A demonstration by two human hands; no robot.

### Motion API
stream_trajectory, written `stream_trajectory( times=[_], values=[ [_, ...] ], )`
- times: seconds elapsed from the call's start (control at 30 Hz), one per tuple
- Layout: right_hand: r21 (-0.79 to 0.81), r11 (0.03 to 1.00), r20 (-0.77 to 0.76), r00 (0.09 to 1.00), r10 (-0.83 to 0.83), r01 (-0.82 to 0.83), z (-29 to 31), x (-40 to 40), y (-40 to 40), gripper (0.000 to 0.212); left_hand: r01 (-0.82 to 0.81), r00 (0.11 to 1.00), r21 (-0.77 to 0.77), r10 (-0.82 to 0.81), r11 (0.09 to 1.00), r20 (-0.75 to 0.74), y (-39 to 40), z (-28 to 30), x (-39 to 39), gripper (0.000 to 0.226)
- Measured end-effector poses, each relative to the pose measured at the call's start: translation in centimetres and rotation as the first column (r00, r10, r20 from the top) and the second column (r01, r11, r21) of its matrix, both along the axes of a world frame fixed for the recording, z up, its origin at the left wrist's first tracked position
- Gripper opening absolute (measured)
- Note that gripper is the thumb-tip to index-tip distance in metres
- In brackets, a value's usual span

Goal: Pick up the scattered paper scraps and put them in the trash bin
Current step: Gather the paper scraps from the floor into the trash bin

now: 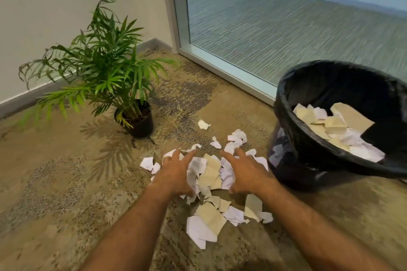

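Note:
White and beige paper scraps (210,175) lie scattered on the carpet at the centre. My left hand (176,171) hovers over the left side of the heap, fingers spread. My right hand (246,171) is over the right side, fingers spread too. Between the two hands sits the thickest part of the pile. More scraps (209,220) lie nearer to me, and a few small ones (203,124) lie farther off. The trash bin (286,94), lined with a black bag, stands to the right and holds several scraps (334,125).
A potted palm (136,121) stands on the carpet to the left of the scraps. A white wall with a baseboard runs behind it. A frosted glass panel in a metal frame (220,66) rises behind the bin.

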State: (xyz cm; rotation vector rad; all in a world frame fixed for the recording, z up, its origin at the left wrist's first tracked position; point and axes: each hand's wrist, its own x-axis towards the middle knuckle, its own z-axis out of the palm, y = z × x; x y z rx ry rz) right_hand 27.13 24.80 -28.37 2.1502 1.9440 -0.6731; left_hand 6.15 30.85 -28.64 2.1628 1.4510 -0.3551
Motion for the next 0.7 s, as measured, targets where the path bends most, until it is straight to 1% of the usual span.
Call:
stream_trajectory(
  times=[0.03, 0.1, 0.2, 0.27, 0.33, 0.4, 0.43, 0.47, 0.53, 0.57, 0.63, 0.7],
  values=[
    [-0.057, 0.998, 0.017, 1.0, 0.016, -0.016, -1.3, 0.2, 0.0, 0.117, -0.002, 1.0, -0.021, 0.001, 1.0, -0.019, -0.6, -1.0, 0.1, 0.135],
    [-0.114, 0.992, 0.05, 0.997, 0.065, -0.058, -3.0, 0.4, 0.4, 0.123, -0.005, 1.0, -0.039, 0.004, 0.999, -0.027, -1.5, -2.6, 0.8, 0.145],
    [-0.12, 0.986, 0.128, 0.983, 0.132, -0.117, -4.3, 0.4, 1.8, 0.134, -0.014, 0.999, -0.033, 0.013, 0.999, -0.042, -2.1, -4.1, 2.9, 0.149],
    [-0.118, 0.984, 0.151, 0.977, 0.149, -0.131, -4.5, 0.0, 2.7, 0.136, -0.003, 0.998, -0.002, 0.003, 1.0, -0.062, -1.9, -4.8, 4.2, 0.147],
    [-0.132, 0.977, 0.182, 0.964, 0.191, -0.169, -4.8, -0.5, 3.1, 0.132, 0.004, 0.996, 0.01, -0.003, 1.0, -0.09, -1.6, -5.4, 5.1, 0.144],
    [-0.138, 0.976, 0.197, 0.961, 0.194, -0.168, -5.2, -0.8, 3.1, 0.13, -0.007, 0.994, 0.01, 0.008, 1.0, -0.11, -1.2, -5.8, 5.5, 0.133],
    [-0.144, 0.979, 0.183, 0.969, 0.167, -0.142, -5.6, -0.7, 3.1, 0.127, -0.015, 0.992, 0.012, 0.016, 1.0, -0.122, -1.0, -5.8, 5.5, 0.123],
    [-0.144, 0.983, 0.155, 0.979, 0.133, -0.111, -5.9, -0.6, 3.1, 0.121, -0.023, 0.992, 0.022, 0.026, 0.999, -0.124, -0.8, -5.8, 5.4, 0.108],
    [-0.112, 0.992, 0.088, 0.994, 0.067, -0.057, -6.4, -0.2, 2.8, 0.103, -0.051, 0.995, 0.056, 0.056, 0.997, -0.08, -0.7, -5.9, 5.4, 0.073],
    [-0.073, 0.997, 0.056, 0.998, 0.038, -0.034, -6.5, -0.2, 2.7, 0.093, -0.064, 0.996, 0.071, 0.068, 0.995, -0.051, -0.7, -5.9, 5.2, 0.063],
    [0.001, 1.0, -0.006, 1.0, -0.007, 0.007, -6.5, -0.3, 2.2, 0.072, -0.069, 0.997, 0.085, 0.071, 0.994, -0.015, -0.9, -5.8, 4.9, 0.052],
    [0.031, 0.999, -0.06, 0.998, -0.035, 0.037, -6.6, -0.4, 1.7, 0.053, -0.113, 0.993, 0.104, 0.108, 0.988, 0.053, -1.1, -5.7, 4.4, 0.046]
  ],
)
